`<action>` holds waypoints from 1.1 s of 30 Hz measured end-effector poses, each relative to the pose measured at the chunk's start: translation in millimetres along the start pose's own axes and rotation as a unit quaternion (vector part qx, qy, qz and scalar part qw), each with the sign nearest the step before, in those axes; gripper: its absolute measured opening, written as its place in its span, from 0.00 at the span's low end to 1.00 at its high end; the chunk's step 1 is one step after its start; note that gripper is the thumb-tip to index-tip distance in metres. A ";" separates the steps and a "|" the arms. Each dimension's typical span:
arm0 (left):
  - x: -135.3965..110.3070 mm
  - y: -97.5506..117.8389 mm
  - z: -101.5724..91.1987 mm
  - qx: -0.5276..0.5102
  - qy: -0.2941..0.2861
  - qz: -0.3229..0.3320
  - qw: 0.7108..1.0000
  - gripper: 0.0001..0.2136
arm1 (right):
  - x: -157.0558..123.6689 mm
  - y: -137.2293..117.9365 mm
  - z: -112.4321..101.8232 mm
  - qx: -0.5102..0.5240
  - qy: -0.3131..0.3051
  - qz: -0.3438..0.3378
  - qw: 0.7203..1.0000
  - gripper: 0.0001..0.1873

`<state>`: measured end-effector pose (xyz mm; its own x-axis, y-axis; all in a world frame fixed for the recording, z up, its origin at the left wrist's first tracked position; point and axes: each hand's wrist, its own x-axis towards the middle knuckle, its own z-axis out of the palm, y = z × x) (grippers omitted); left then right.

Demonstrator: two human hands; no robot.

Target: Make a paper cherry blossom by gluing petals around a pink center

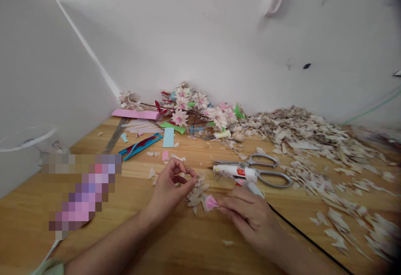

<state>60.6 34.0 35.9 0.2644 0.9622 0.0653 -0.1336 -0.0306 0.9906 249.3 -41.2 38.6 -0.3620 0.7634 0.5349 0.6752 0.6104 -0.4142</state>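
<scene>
My right hand [249, 214] pinches a small fan-shaped piece of pleated pink paper [211, 203] by its narrow end, the flared edge facing left. My left hand [173, 183] is raised beside it with thumb and index fingertips pressed together; whatever they hold, if anything, is too small to make out. Several pale dried petals [196, 195] lie on the table just under the left fingertips. Beyond my right hand rests a white glue gun [236, 172], with metal scissors [271, 175] lying against its far side.
A wide heap of dried petals [294, 129] covers the right side. Finished flower branches [188, 108] lie along the wall, near a pink paper roll [136, 114] and blue strips [140, 146]. A black cord [307, 235] runs to the front right. A clear plastic tub [34, 141] stands left.
</scene>
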 end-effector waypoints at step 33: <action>-7.8 7.8 5.4 -0.156 -0.057 -0.344 0.924 0.15 | 0.3 0.7 12.3 -0.065 0.100 0.017 0.993 0.06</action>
<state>62.6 24.8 43.7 0.4864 0.6893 -0.5369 -0.1607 0.6746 0.7205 241.8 -37.9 29.4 -0.2116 0.7176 0.6636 0.7668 0.5428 -0.3425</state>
